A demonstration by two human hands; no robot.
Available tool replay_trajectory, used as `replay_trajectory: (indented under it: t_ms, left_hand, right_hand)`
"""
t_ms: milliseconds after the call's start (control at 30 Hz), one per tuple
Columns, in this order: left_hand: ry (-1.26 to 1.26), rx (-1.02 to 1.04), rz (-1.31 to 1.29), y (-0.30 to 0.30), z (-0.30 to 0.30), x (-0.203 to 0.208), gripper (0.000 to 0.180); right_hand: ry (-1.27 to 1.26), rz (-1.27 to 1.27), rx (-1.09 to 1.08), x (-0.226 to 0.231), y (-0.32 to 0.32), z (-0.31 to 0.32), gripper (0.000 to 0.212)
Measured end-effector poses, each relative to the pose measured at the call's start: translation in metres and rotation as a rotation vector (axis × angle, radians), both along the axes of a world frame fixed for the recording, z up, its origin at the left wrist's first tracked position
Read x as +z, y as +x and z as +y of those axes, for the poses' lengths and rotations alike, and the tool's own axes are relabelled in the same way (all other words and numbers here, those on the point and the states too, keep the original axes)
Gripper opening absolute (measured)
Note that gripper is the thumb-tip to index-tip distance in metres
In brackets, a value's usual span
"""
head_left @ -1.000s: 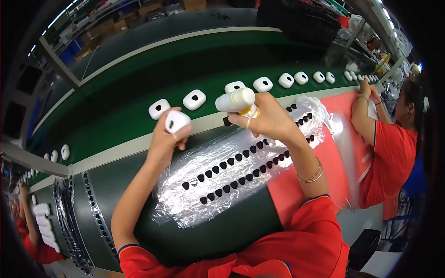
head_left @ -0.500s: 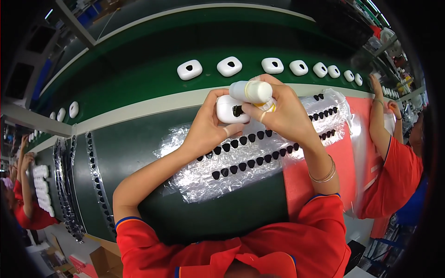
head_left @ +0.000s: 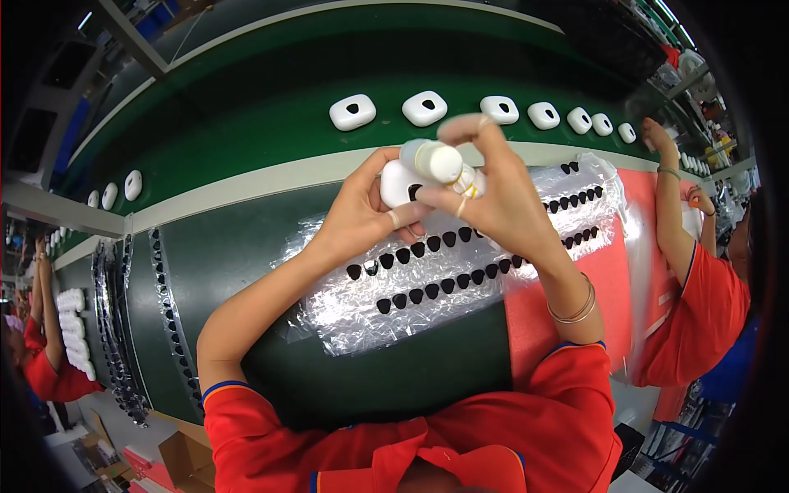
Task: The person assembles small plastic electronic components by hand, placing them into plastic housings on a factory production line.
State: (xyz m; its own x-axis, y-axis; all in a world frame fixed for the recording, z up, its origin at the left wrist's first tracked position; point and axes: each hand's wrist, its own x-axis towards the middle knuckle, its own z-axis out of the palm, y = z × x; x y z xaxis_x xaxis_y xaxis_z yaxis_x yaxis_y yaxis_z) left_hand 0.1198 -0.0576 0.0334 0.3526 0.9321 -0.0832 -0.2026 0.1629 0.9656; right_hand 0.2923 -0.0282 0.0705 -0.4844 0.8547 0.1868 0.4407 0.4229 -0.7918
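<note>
Now the right fingers (head_left: 467,126), holding the bottle (head_left: 429,158), spread wider, left fingers (head_left: 375,164) gripping the white case (head_left: 395,183).

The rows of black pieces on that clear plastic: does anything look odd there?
Yes: just right of the leftmost black piece on the plastic, a shiny patch interrupts the row, where its neighbours are black. It looks odd because it breaks the even line. I can't tell whether a piece is missing there.
</note>
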Motion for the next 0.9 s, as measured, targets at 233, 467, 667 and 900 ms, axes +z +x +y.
replay_trajectory:
  t_ms: [233, 467, 667, 900]
  left_hand:
    - [0.076, 0.025, -0.001, -0.008, 0.007, -0.002, 0.044]
    - [0.063, 0.089, 0.134, -0.013, 0.013, 0.002, 0.047]
    - [0.475, 0.545, 0.964, -0.055, 0.047, -0.015, 0.051]
    - [0.580, 0.710, 1.432, -0.140, 0.083, -0.078, 0.057]
  right_hand:
    - [-0.031, -0.038, 0.138, 0.004, -0.001, -0.006, 0.038]
    - [0.023, 0.164, 0.029, 0.019, 0.013, 0.012, 0.032]
    - [0.068, 0.149, -0.167, 0.028, 0.035, 0.025, 0.027]
    - [0.082, 0.044, -0.276, 0.022, 0.052, 0.042, 0.029]
